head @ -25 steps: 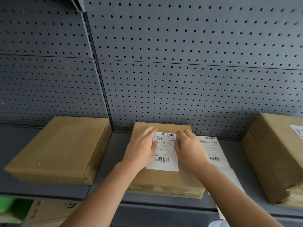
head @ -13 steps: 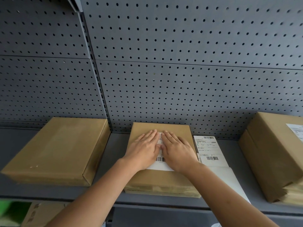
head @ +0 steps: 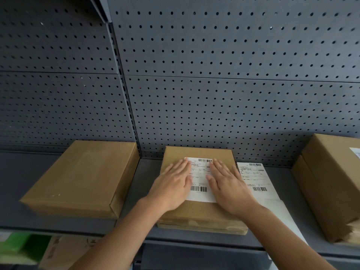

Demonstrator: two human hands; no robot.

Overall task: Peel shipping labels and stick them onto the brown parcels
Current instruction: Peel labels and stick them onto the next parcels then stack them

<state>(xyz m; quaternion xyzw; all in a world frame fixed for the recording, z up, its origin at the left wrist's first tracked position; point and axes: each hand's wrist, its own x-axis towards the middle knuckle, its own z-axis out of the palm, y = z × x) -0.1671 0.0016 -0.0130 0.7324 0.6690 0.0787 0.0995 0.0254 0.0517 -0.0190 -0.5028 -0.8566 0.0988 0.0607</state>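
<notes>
A flat brown parcel (head: 196, 213) lies in the middle of the grey shelf (head: 17, 172). A white shipping label (head: 200, 178) with two barcodes lies flat on its top. My left hand (head: 171, 187) rests palm down on the label's left edge, fingers spread. My right hand (head: 227, 185) presses flat on the label's right edge. A second printed label (head: 255, 180) on a white sheet lies on the shelf just right of this parcel. A larger unlabelled brown parcel (head: 81, 178) sits to the left.
At the right stands a stack of brown parcels (head: 329, 184) with a white label (head: 355, 152) on top. A grey pegboard wall (head: 214, 94) rises behind the shelf. Below the shelf edge at the lower left are a cardboard box (head: 64, 252) and something green (head: 21, 248).
Both hands lay side by side over the label's middle half a second ago. They have slid apart, the left one leftward and the right one rightward, uncovering the label's centre.
</notes>
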